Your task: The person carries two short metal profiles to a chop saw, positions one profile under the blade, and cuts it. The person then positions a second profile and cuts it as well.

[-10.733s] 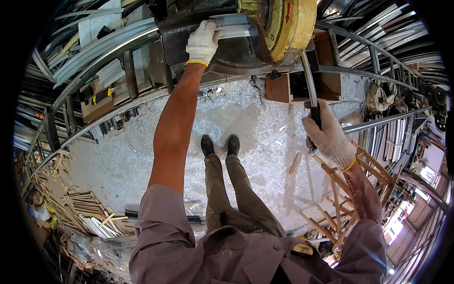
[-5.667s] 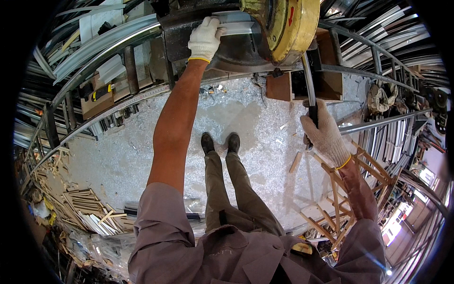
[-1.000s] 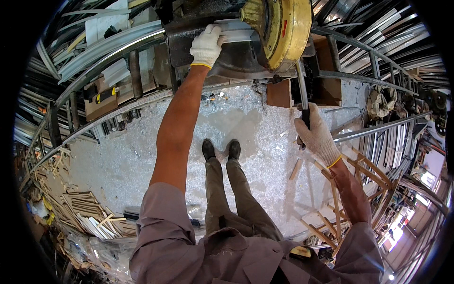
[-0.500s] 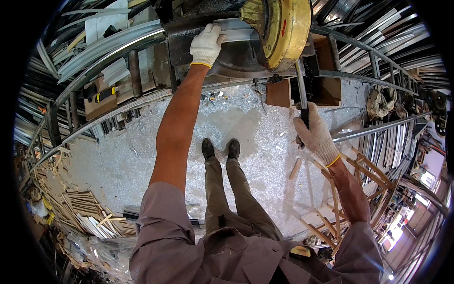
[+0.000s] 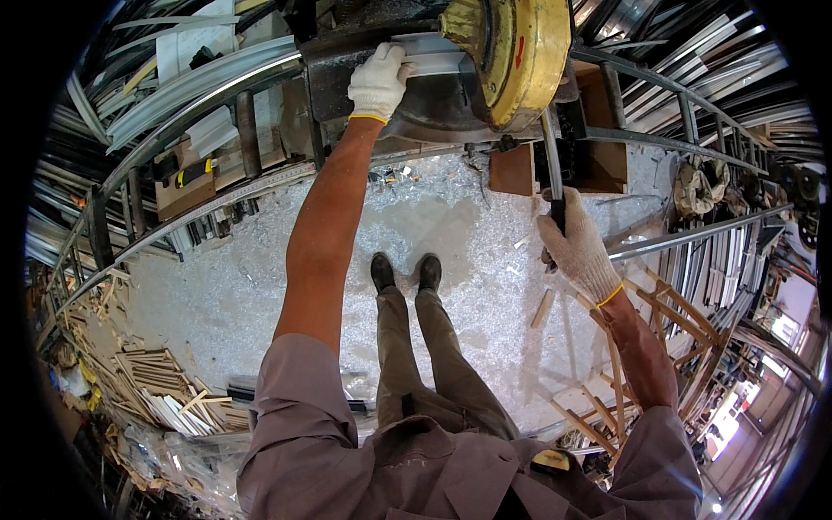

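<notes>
My left hand (image 5: 379, 82), in a white knit glove, presses onto a pale metal profile (image 5: 438, 63) on the dark saw table (image 5: 425, 108). Its fingers are curled over the profile's end, and their tips are partly hidden. Beside it stands the yellow blade guard (image 5: 529, 69) of a cut-off saw, marked with a red arrow; the blade itself cannot be seen. A metal lever (image 5: 552, 152) runs from the saw toward me. My right hand (image 5: 579, 251), gloved too, is closed round the black handle (image 5: 558, 212) at the lever's end.
Racks of long metal profiles (image 5: 199, 82) flank the saw at left and right. An open cardboard box (image 5: 511, 169) sits below the lever. Wooden trestles (image 5: 676, 312) stand at right, and wood strips (image 5: 160, 377) lie at lower left. Small scraps litter the grey floor (image 5: 234, 277).
Hardly anything differs. Both hands keep their places on the profile and the handle, and the saw looks the same.
</notes>
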Available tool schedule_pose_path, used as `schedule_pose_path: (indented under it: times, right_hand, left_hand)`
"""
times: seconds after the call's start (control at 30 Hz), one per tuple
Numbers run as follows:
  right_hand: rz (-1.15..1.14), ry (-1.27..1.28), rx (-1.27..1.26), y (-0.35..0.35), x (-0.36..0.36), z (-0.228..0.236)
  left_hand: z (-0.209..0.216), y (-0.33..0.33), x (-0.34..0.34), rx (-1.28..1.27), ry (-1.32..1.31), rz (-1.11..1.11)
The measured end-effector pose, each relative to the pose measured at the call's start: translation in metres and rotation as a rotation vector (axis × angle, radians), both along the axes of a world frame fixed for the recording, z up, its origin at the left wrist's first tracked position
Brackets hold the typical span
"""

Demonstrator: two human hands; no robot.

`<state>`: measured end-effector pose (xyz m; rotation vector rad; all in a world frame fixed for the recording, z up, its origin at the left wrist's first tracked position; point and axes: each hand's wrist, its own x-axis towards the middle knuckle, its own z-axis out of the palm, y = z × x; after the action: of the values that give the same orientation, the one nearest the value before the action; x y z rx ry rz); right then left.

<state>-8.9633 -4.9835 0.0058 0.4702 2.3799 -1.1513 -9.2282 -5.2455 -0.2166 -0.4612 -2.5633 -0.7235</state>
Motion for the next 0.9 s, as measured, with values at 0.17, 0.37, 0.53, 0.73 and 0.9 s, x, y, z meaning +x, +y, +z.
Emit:
schedule_pose_path:
  times: [0.17, 0.37, 0.53, 0.73, 0.9]
  right_hand:
    - [0.003, -0.003, -0.004, 0.0000, 0.0000, -0.0017]
    - [0.009, -0.006, -0.015, 0.0009, 0.0005, -0.0037]
    - [0.004, 0.003, -0.026, 0.0020, 0.0009, -0.0070]
    - [-0.005, -0.003, -0.029, 0.0012, 0.0015, -0.0062]
    - [-0.017, -0.009, -0.027, -0.0025, 0.0002, -0.0027]
  left_hand:
    - [0.0014, 0.0002, 0.0006, 0.013, -0.002, 0.000]
    - [0.0030, 0.0006, 0.0014, 0.026, -0.004, -0.004]
    - [0.0022, 0.0007, 0.0009, 0.020, 0.023, 0.003]
    - [0.0009, 0.0023, 0.0001, 0.006, 0.005, 0.013]
    - [-0.0020, 0.0008, -0.0006, 0.044, 0.046, -0.018]
